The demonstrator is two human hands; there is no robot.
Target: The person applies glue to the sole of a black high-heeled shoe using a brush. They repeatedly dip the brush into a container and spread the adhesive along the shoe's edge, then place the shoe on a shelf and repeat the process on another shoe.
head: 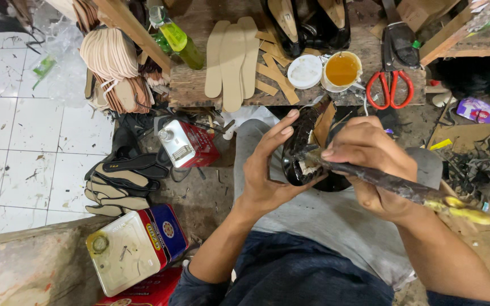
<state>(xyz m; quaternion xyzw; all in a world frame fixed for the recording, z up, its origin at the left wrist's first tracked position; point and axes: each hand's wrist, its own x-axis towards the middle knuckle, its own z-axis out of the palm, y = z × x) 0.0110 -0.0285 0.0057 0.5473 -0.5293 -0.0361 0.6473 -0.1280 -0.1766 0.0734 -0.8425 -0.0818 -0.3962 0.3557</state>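
Left hand (pixel 267 175) cradles a black shoe (pixel 301 153) over the lap, fingers curled around its side, opening tilted toward the tool. Right hand (pixel 370 164) grips a glue-caked brush (pixel 392 184), tip inside the shoe. Open glue pot (pixel 342 69) stands on the table (pixel 199 85), within reach.

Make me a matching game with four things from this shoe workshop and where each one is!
Things:
1. shoe
2. brush
3. scissors
4. tin

Places:
A. on the wooden bench, red handles
B. in the left hand
C. on the floor, lower left
D. in the right hand

Pairs: 1-B, 2-D, 3-A, 4-C
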